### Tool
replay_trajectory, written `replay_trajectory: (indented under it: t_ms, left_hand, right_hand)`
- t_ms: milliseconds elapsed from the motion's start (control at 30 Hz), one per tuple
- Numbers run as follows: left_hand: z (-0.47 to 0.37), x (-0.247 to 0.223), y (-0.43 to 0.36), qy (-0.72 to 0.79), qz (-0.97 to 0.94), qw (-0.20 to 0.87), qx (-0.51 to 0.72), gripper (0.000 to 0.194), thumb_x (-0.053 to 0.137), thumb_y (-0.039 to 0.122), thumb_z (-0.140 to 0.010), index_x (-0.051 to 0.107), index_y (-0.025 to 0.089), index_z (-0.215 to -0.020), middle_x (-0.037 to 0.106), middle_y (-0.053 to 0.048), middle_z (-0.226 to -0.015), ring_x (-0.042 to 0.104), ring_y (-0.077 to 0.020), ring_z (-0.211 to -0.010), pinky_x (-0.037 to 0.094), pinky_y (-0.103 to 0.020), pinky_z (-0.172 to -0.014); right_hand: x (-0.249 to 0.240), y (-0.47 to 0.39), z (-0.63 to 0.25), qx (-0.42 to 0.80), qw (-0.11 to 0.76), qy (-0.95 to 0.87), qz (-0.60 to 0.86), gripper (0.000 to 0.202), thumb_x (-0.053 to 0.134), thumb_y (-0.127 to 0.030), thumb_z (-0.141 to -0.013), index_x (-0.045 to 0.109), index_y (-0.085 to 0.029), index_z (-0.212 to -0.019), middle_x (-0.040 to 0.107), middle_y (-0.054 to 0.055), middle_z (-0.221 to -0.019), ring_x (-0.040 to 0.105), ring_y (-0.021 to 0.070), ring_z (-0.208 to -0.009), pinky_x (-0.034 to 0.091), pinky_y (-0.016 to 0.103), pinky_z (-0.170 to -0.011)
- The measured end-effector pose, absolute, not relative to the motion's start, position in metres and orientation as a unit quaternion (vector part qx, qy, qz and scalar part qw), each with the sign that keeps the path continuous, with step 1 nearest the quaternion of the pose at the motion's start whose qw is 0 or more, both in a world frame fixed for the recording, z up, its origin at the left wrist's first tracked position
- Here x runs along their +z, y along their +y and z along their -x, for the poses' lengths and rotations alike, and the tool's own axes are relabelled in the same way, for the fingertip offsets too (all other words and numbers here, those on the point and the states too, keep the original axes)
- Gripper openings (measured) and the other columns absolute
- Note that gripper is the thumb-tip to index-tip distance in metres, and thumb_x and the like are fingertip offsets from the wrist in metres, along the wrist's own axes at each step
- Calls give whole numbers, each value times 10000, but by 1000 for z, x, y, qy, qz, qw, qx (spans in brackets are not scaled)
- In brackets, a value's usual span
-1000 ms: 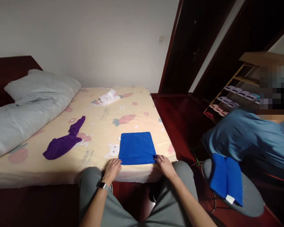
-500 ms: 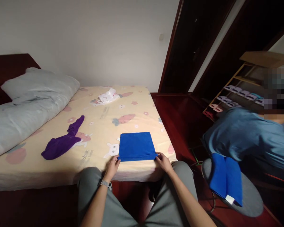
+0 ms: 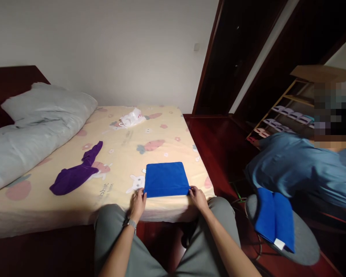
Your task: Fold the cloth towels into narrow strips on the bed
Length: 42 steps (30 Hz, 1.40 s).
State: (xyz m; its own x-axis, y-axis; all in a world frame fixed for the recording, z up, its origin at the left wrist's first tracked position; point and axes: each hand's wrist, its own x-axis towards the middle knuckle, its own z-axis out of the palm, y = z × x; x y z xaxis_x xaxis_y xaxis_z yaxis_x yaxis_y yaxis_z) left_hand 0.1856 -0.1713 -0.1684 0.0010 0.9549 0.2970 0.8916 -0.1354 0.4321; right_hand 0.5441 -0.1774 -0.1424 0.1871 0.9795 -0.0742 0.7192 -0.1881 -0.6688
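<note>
Patterned bed sheet spread out; blue cloth lies flat at its near edge. Fingers of our left hand pinch near left corner; fingers of our right hand pinch near right corner. We see purple cloth left, white bag far, grey stool right.

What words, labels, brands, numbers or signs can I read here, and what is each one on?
"bbit", perhaps the end of "rabbit": on the bedsheet, near the purple cloth; smaller line beneath too blurred to read.
Farther back on the bedsheet: lettering too small to read.
White plastic bag: red print, unreadable.
White tag on the blue cloth, white label on the folded cloth: no print can be made out.
</note>
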Motion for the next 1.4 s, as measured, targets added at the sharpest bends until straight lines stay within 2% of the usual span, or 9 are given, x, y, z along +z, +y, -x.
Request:
replay_trajectory:
  t_ms: [133,333,500,700,867,1033,1200,1267,1400]
  left_hand:
    - [-185,-169,-175,653,-684,106,307,339,507,410,-946,602,182,-1178,727,-98,-984,686,-240,-893,544,-379,-839]
    - [-182,-167,-171,661,-670,145,306,295,469,312,-954,654,207,-1159,744,-98,-1057,702,-232,-976,546,-358,-879]
    - [-190,-164,-173,677,-691,79,242,344,407,263,-968,621,182,-1225,711,-137,-1168,678,-251,-1042,524,-375,-910]
    - [-192,-146,-181,671,-712,14,205,370,409,343,-983,617,225,-1265,690,-135,-1134,617,-290,-1081,475,-440,-966]
    - [-208,-129,-189,565,-801,23,196,423,370,214,-983,577,243,-1351,620,-110,-1326,517,-273,-1284,365,-458,-1126]
    - [-237,-126,-200,460,-871,25,172,565,404,277,-987,296,272,-1542,364,-48,-1584,322,-247,-1461,246,-483,-1217]
    - [-237,-141,-199,442,-884,35,149,595,419,348,-991,251,270,-1556,319,-58,-1604,284,-244,-1480,249,-483,-1217]
    - [-231,-148,-197,449,-880,41,151,588,412,362,-995,257,263,-1554,325,-66,-1600,292,-238,-1477,272,-470,-1208]
    - [-215,-155,-193,482,-861,52,157,600,398,396,-1002,245,232,-1558,320,-90,-1598,300,-235,-1473,306,-447,-1191]
  right_hand:
    - [-140,-177,-543,259,262,-598,712,377,470,-384,-927,652,-179,-1186,737,101,-1089,685,230,-1033,502,327,-910]
    - [-144,-177,-547,207,239,-627,712,422,377,-393,-963,654,-186,-1204,738,109,-1082,689,248,-1009,506,351,-884]
    - [-141,-182,-546,153,177,-657,717,423,365,-385,-985,604,-201,-1281,748,111,-1015,689,269,-946,479,368,-854]
    - [-135,-184,-539,96,119,-673,723,351,426,-348,-987,601,-196,-1250,729,131,-989,646,285,-979,422,372,-866]
    - [-133,-188,-534,44,135,-670,728,338,413,-351,-993,617,-194,-1212,666,157,-1116,579,302,-1071,398,412,-925]
    - [-124,-199,-503,31,204,-750,628,429,361,-305,-997,521,-212,-1384,583,141,-1332,517,300,-1206,379,458,-1029]
    - [-140,-212,-448,66,185,-844,499,594,397,-365,-993,288,-185,-1549,348,96,-1579,306,278,-1452,251,482,-1184]
    - [-150,-213,-437,75,172,-849,494,624,399,-406,-996,266,-162,-1555,301,99,-1597,258,268,-1478,236,473,-1200]
    - [-158,-208,-451,80,144,-851,498,624,399,-398,-1001,260,-143,-1553,270,112,-1599,250,256,-1483,245,470,-1205]
